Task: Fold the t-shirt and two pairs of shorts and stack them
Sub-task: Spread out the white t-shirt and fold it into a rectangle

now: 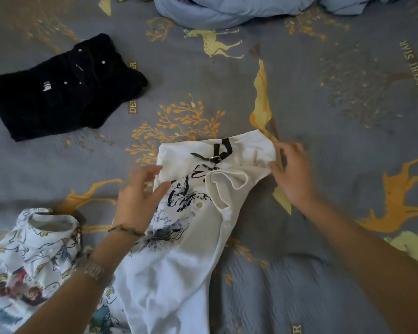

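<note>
A white t-shirt [186, 237] with a black ink print and a small black strap lies lengthwise in front of me on the bed. My left hand [140, 196] rests on its left edge, fingers spread, pressing the cloth. My right hand [292, 172] pinches the shirt's right shoulder corner between thumb and fingers. One sleeve is folded inward over the chest. Black shorts [63, 90] lie flat at the far left. Cartoon-printed white shorts [34, 259] sit crumpled at the near left, partly under my left forearm.
The grey bedsheet [348, 104] carries yellow deer and tree prints. A bunched light-blue cloth [227, 10] lies at the far edge, top centre.
</note>
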A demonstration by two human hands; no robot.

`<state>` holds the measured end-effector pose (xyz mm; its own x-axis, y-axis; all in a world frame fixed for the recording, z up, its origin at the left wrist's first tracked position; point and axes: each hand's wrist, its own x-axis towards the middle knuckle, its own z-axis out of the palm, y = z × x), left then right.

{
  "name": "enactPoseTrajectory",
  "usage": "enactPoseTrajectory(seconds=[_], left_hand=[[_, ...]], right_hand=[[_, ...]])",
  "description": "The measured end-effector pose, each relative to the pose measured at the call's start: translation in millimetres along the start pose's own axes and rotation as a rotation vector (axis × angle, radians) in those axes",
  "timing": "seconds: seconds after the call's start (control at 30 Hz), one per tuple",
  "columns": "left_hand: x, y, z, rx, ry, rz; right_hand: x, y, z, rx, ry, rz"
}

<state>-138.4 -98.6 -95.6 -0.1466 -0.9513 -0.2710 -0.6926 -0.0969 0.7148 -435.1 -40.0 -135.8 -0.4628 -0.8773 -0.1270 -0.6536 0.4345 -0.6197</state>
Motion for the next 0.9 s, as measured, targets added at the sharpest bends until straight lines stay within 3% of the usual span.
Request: enactPoseTrajectory(seconds=[0.1, 0.3, 0.4, 0.5, 0.6, 0.73, 0.9], left_hand=[[-49, -10, -5, 0.032, 0.028, 0.053], [-109, -18, 14, 0.196, -0.095, 0.208], [-111, -13, 30, 0.272, 0.036, 0.317], [-116, 1, 47, 0.244, 0.165, 0.38], [-128, 10, 69, 0.203, 0.035, 0.381], [-135, 5, 96, 0.448, -0.139, 0.313], [-136, 1, 117, 0.462, -0.194, 0.185]], right_hand=[[-33, -23, -4, 0.104, 0.093, 0.075], [-62, -70, 11, 0.436, -0.26, 0.665], [-53, -76, 13, 0.668, -0.322, 0.866], [-50, -68, 7, 0.813, -0.268, 0.867], [-54, -51, -9, 0.83, -0.238, 0.793], [-57, -28, -34, 0.809, -0.175, 0.714], [-52, 7, -59, 0.793, -0.038, 0.746]])
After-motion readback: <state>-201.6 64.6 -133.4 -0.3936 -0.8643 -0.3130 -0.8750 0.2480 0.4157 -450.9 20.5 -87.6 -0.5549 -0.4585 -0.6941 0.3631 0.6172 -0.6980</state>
